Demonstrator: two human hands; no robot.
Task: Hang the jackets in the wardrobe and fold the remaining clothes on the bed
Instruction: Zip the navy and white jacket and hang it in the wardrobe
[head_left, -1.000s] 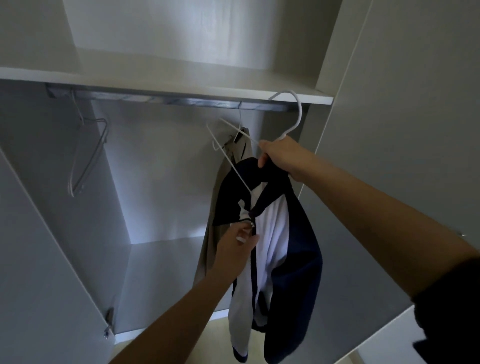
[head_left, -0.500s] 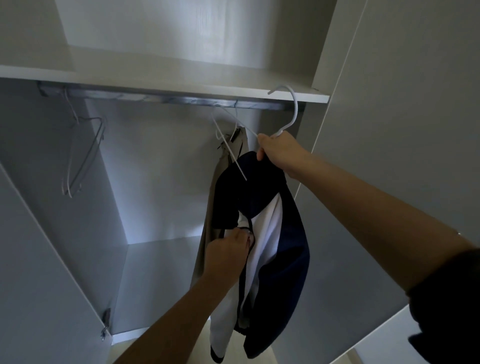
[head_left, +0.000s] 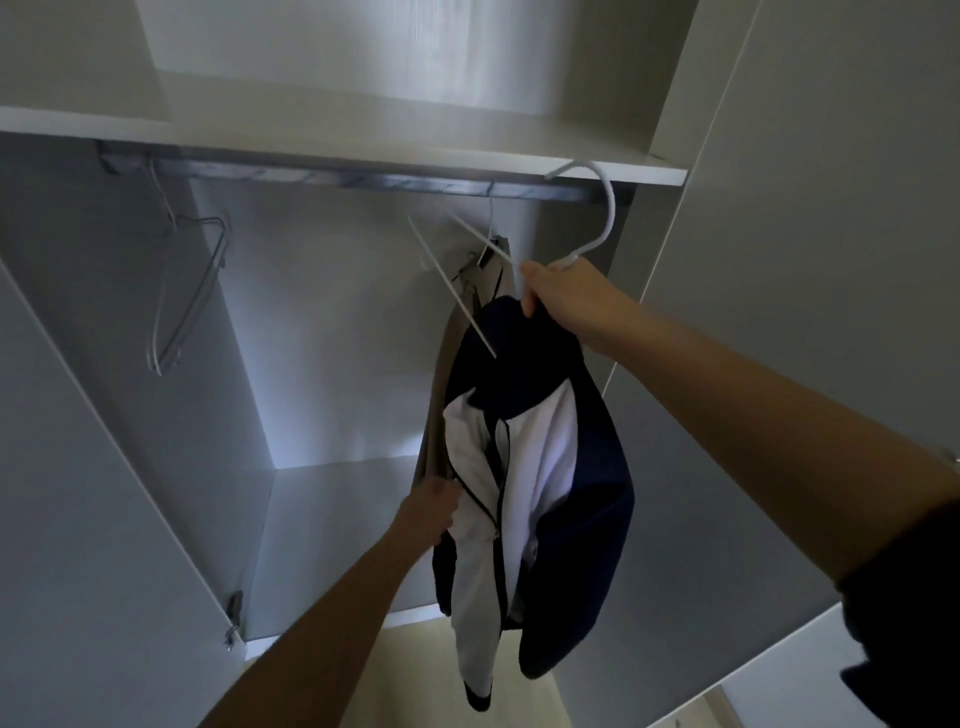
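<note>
A navy and white zip jacket (head_left: 540, 467) hangs on a white hanger (head_left: 605, 218). My right hand (head_left: 566, 301) grips the hanger's neck together with the jacket's collar, just below the metal rail (head_left: 337, 179). The hanger's hook is level with the shelf's front edge, near the rail's right end, and I cannot tell whether it touches either. My left hand (head_left: 431, 512) holds the jacket's left front edge lower down. Behind the jacket a beige garment (head_left: 441, 395) hangs from the rail.
Bare wire hangers (head_left: 182, 291) hang at the rail's left end. A white shelf (head_left: 363, 140) lies right above the rail. An open wardrobe door (head_left: 78, 493) stands at the left, with a side panel (head_left: 779, 260) close at the right.
My left hand has slid down the jacket's front edge, drawing the front straighter. My right hand stays at the hanger's neck, up by the rail.
</note>
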